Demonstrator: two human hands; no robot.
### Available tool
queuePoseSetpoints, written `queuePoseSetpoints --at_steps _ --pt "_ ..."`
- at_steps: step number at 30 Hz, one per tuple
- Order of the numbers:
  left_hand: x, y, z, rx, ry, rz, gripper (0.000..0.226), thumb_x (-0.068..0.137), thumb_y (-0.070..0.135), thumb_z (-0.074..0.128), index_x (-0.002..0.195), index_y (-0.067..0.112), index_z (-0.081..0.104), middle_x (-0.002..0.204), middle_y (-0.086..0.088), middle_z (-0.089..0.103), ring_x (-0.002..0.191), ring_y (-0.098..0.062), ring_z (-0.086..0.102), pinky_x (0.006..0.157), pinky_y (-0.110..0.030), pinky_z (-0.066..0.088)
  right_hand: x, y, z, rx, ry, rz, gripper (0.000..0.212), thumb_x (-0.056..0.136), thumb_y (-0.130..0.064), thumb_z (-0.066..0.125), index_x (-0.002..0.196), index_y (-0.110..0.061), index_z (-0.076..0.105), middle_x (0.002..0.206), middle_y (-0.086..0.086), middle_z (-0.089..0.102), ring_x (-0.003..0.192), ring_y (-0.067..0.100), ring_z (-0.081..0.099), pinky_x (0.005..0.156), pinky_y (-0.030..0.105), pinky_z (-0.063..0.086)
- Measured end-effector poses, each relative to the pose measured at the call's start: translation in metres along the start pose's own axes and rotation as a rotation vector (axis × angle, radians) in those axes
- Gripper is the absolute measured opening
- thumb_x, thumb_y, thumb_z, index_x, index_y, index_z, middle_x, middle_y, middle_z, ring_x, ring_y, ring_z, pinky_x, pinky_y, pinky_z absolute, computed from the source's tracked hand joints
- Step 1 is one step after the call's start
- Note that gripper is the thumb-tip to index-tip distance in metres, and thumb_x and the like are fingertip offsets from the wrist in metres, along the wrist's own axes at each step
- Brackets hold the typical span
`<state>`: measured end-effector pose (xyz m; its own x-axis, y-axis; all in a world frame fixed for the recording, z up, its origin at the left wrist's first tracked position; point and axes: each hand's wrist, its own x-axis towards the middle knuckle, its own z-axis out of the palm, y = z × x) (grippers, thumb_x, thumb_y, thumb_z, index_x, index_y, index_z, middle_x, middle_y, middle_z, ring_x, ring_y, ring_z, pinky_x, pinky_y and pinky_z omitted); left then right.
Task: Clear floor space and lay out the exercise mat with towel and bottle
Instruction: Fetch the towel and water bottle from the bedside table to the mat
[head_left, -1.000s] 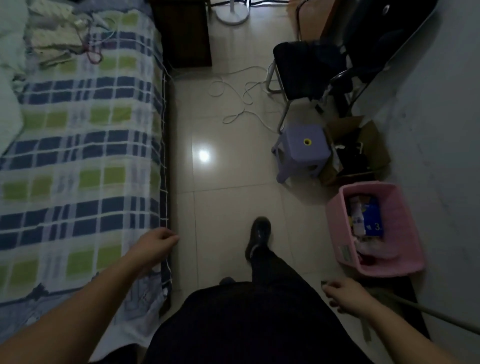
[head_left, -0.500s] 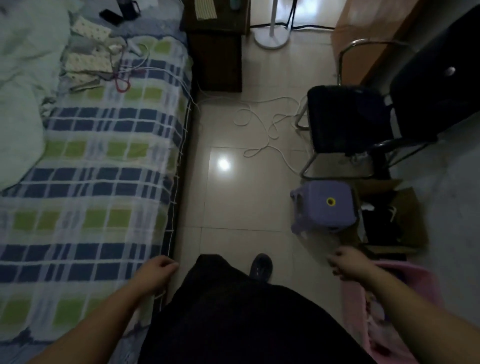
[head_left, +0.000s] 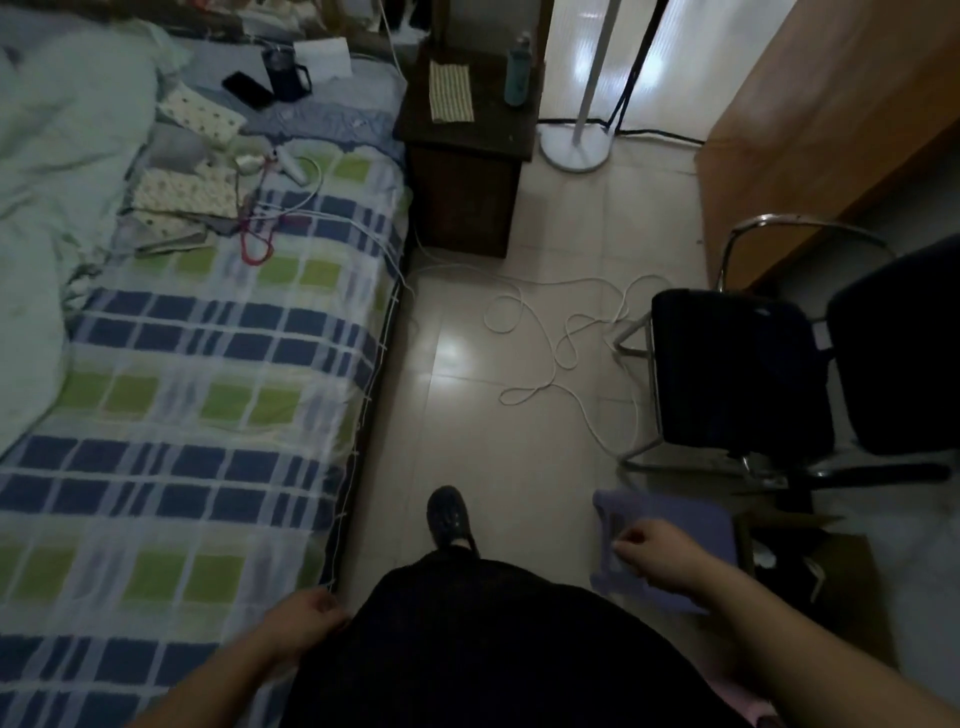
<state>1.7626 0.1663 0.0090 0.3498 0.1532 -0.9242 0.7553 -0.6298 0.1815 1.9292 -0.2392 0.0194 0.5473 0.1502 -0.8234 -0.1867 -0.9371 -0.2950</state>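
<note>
You stand in a narrow strip of tiled floor (head_left: 519, 457) between a bed (head_left: 208, 395) on your left and a black chair (head_left: 737, 369) on your right. Your left hand (head_left: 306, 621) hangs by the bed's edge, fingers loosely curled, holding nothing that shows. Your right hand (head_left: 657, 556) hovers over a purple stool (head_left: 670, 525) just beside your leg, fingers loosely bent; the blur hides whether it touches the stool, and it does not look clasped on anything.

No exercise mat is in view. A folded striped cloth (head_left: 451, 91), likely the towel, and a teal bottle (head_left: 518, 73) sit on the dark bedside tabletop (head_left: 467, 130) at the head of the bed, well apart from you, probably parked there until the floor is ready.

A white cable (head_left: 545, 332) loops loosely across the tiles between the bedside unit and the chair, lying where a mat would need to go. The stool also crowds the strip. Judging from this, clearing is barely begun: the stool and cable look like the first things to move.
</note>
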Motion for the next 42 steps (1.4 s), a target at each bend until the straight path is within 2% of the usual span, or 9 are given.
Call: queuePoseSetpoints --at_steps 3,10,15,18,21,26,32,39,42 --pt "0.024 0.046 -0.078 0.017 0.074 0.051 0.023 0.092 0.033 0.053 0.079 0.015 0.06 0.077 0.0 0.06 0.074 -0.018 0.06 0.063 -0.025 0.044 0.017 -0.008 -0.025 0.113 0.028 0.081 0.035 0.092 -0.02 0.058 0.058 -0.015 0.052 0.056 0.003 0.054 0.053 0.016 0.048 0.053 0.026 0.035" --pt "0.067 0.175 -0.229 -0.178 0.297 0.176 0.019 0.086 0.029 0.056 0.081 0.013 0.064 0.087 -0.011 0.069 0.085 -0.03 0.067 0.081 -0.044 0.056 0.055 -0.017 -0.089 0.417 0.131 0.23 0.024 0.094 -0.009 0.056 0.07 -0.008 0.059 0.059 0.011 0.054 0.061 0.022 0.054 0.053 0.028 0.037" --pt "0.1 0.268 -0.26 -0.1 0.212 0.235 0.019 0.087 0.035 0.056 0.086 0.019 0.066 0.091 -0.004 0.068 0.086 -0.023 0.066 0.083 -0.04 0.055 0.099 -0.02 -0.127 0.418 0.066 0.316 0.027 0.096 -0.01 0.055 0.069 -0.007 0.055 0.058 0.012 0.053 0.057 0.022 0.054 0.05 0.026 0.035" --pt "0.117 0.317 -0.265 0.0 0.16 0.226 0.021 0.088 0.033 0.057 0.098 0.017 0.067 0.097 -0.005 0.068 0.086 -0.017 0.064 0.084 -0.036 0.054 0.136 -0.021 -0.16 0.42 0.013 0.317 0.038 0.093 -0.003 0.056 0.059 -0.019 0.055 0.045 -0.009 0.056 0.042 0.002 0.055 0.043 0.016 0.04" --pt "0.128 0.356 -0.278 0.135 0.071 0.2 0.026 0.088 0.035 0.057 0.105 0.018 0.066 0.107 -0.004 0.067 0.097 -0.016 0.062 0.091 -0.031 0.05 0.172 -0.033 -0.216 0.343 -0.025 0.335 0.032 0.091 -0.011 0.063 0.062 -0.023 0.06 0.063 -0.003 0.065 0.052 0.0 0.055 0.05 0.013 0.041" --pt "0.152 0.404 -0.325 0.128 0.069 0.141 0.026 0.088 0.038 0.056 0.103 0.018 0.065 0.107 -0.002 0.067 0.096 -0.014 0.061 0.085 -0.028 0.047 0.244 -0.073 -0.335 0.187 -0.058 0.246 0.026 0.086 -0.017 0.063 0.061 -0.014 0.059 0.061 0.006 0.058 0.054 0.015 0.054 0.057 0.026 0.04" --pt "0.183 0.436 -0.383 -0.217 0.236 0.049 0.02 0.085 0.028 0.061 0.067 0.02 0.062 0.064 0.003 0.065 0.058 -0.01 0.058 0.055 -0.023 0.045 0.339 -0.176 -0.478 0.127 0.057 0.044 0.028 0.089 -0.027 0.06 0.077 -0.002 0.066 0.077 0.017 0.072 0.077 0.031 0.069 0.074 0.041 0.055" --pt "0.239 0.458 -0.427 -0.222 0.021 -0.069 0.028 0.089 0.037 0.058 0.1 0.014 0.07 0.102 -0.002 0.067 0.094 -0.013 0.061 0.079 -0.021 0.042 0.428 -0.302 -0.554 0.087 0.096 -0.114 0.024 0.088 -0.028 0.059 0.083 -0.007 0.069 0.081 0.015 0.072 0.075 0.027 0.067 0.069 0.034 0.052" --pt "0.277 0.487 -0.476 -0.206 -0.036 -0.047 0.023 0.09 0.036 0.057 0.09 0.016 0.068 0.097 -0.002 0.065 0.089 -0.01 0.059 0.074 -0.017 0.042 0.455 -0.33 -0.564 -0.042 0.002 -0.098 0.024 0.088 -0.032 0.058 0.082 -0.011 0.068 0.083 0.009 0.07 0.081 0.023 0.065 0.072 0.03 0.049"
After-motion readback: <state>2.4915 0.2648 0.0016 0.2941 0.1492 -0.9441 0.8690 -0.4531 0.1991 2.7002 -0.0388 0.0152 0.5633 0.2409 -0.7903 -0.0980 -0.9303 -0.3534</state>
